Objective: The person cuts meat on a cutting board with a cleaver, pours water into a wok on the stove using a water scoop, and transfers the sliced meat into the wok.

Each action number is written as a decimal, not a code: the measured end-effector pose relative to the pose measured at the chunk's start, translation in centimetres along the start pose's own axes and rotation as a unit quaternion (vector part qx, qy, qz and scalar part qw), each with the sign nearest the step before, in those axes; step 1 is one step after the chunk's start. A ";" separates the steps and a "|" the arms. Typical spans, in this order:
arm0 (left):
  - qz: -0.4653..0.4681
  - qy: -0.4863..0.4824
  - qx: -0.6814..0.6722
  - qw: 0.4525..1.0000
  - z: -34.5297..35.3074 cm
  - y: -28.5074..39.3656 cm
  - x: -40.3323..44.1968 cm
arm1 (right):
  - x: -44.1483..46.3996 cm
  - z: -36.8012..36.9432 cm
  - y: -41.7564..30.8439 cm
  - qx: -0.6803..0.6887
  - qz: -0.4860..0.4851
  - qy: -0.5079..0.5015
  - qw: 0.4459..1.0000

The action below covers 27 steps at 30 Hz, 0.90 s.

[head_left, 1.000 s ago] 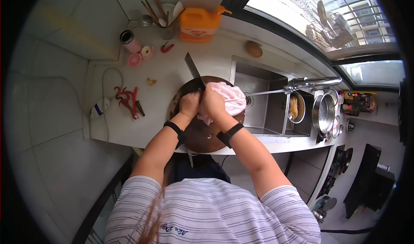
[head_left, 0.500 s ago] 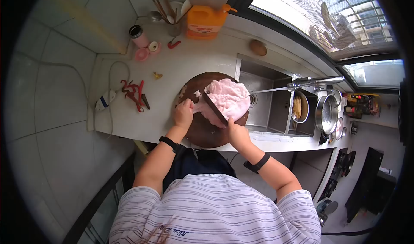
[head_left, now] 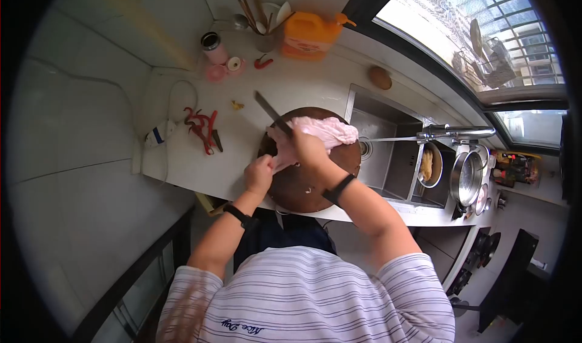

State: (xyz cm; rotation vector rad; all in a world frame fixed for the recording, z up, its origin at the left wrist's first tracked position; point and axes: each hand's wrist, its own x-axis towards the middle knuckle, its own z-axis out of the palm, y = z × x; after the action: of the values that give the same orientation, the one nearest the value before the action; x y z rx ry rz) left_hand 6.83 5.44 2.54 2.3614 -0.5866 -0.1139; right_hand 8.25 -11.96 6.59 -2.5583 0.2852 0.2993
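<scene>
A pale pink piece of raw meat or skin (head_left: 324,131) lies bunched on the round brown cutting board (head_left: 297,194). My left hand (head_left: 259,173) is closed on its near left end at the board's left edge. The knife (head_left: 273,114) is in my right hand (head_left: 308,149), which is over the middle of the meat; the dark blade points up and to the left, past the board's edge. My right hand hides the handle and part of the meat. Small pale scraps (head_left: 308,191) lie on the board.
Red chilies (head_left: 203,131) and a white plug block (head_left: 160,134) lie at left. Behind stand a pink thermos (head_left: 214,49), a utensil holder (head_left: 264,41) and an orange jug (head_left: 309,36). At right are the sink (head_left: 385,143), a bowl (head_left: 429,166) and a steel pot (head_left: 467,179).
My right hand and the knife have swung up and left from the meat's near side, and the blade now points away. The meat is more bunched. The whole view has shifted.
</scene>
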 end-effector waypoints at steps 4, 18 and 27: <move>-0.118 0.025 -0.081 0.989 0.0 -0.6 -1.2 | -5.4 -2.7 4.5 -0.007 0.054 0.011 0.998; -0.085 -0.039 0.041 0.995 1.5 0.2 -3.0 | -13.9 -0.7 2.2 -0.155 0.022 -0.089 0.984; 0.020 -0.251 0.131 0.959 3.3 2.5 -4.0 | -4.8 2.1 -2.1 -0.105 -0.050 -0.056 0.992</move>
State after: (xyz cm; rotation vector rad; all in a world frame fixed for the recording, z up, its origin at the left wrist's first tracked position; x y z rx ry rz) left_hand 1.50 3.53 1.35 2.5818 -0.9371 -0.6698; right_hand 3.95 -8.46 7.20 -2.7378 0.0872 0.4545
